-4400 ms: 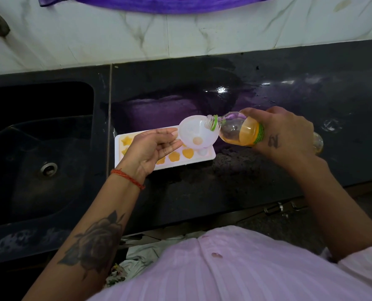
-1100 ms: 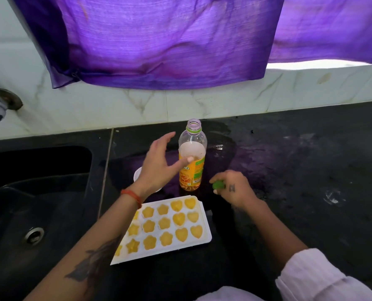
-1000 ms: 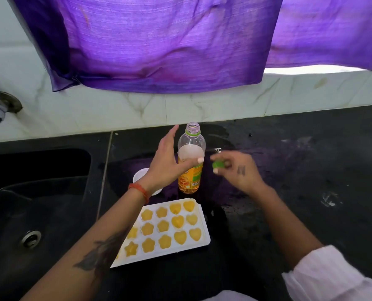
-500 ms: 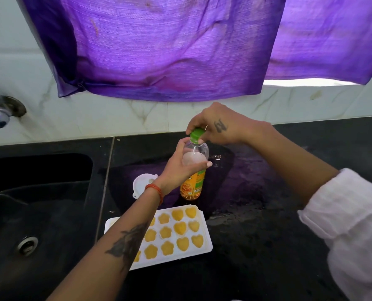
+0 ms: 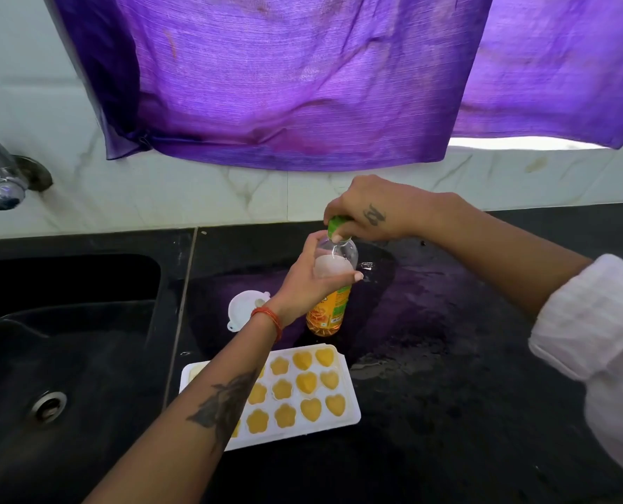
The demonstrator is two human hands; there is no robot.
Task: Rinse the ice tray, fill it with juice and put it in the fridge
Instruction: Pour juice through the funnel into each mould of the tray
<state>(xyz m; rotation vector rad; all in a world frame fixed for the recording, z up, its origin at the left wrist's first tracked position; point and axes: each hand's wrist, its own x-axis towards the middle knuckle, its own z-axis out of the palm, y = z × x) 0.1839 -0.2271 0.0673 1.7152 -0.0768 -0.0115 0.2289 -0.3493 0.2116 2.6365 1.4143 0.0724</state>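
Note:
A white ice tray (image 5: 350, 418) lies on the black counter, its heart and flower cells full of orange juice; my left forearm hides its left part. Behind it stands the juice bottle (image 5: 330, 311), partly full. My left hand (image 5: 308, 281) grips the bottle's upper body. My right hand (image 5: 366, 209) is over the bottle's mouth, pinching the green cap (image 5: 336, 224) on the neck.
A white funnel (image 5: 244, 307) lies on the counter left of the bottle. The dark sink (image 5: 66, 358) with its drain (image 5: 49, 404) is at left, a tap (image 5: 0, 176) above it. A purple cloth (image 5: 302, 78) hangs on the tiled wall. A wet patch sits right of the tray.
My right hand lifted the green cap from the counter onto the bottle's neck. My left hand closed round the bottle. Earlier, I was pouring juice through the funnel into the tray.

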